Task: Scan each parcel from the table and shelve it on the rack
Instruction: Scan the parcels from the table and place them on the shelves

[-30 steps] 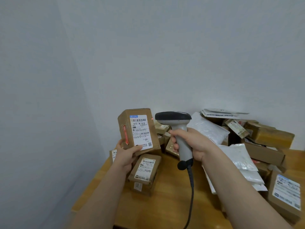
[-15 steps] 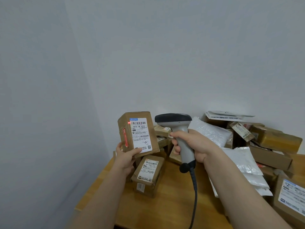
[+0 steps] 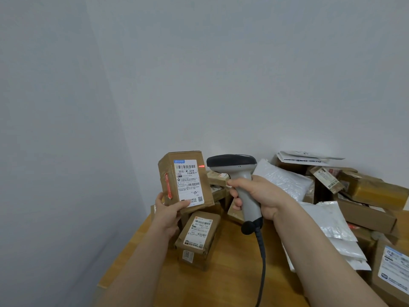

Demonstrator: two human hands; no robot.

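Both hands are working low in the frame: the left hand (image 3: 170, 212) is gripping a small brown parcel (image 3: 168, 167) from below, thumb lying across its lower front and fingers curling behind, while the right hand (image 3: 256, 196) is wrapping round the grip of a grey scanner (image 3: 232, 165), one finger reaching forward at the trigger. The red beam (image 3: 201, 166) has been wandering. Half a second ago it was glowing on the upper left corner of the white label (image 3: 188, 180), and now it is showing as a short line just off the label's upper right, level with the top barcode. To my eye that sweep is suggesting the barcode is being read or has only just been crossed. Shelving is not yet beginning, and no rack is showing anywhere. The parcel is standing upright, lifted clear of the wooden surface (image 3: 221, 284), just left of centre, with the scanner's dark head just beside it to the right, near but apart. Below it another labelled box (image 3: 199, 233) is lying on the surface, and a heap of boxes (image 3: 365, 191) and white mailers (image 3: 285, 180) is waiting at the right, so most of the job is looking undone.
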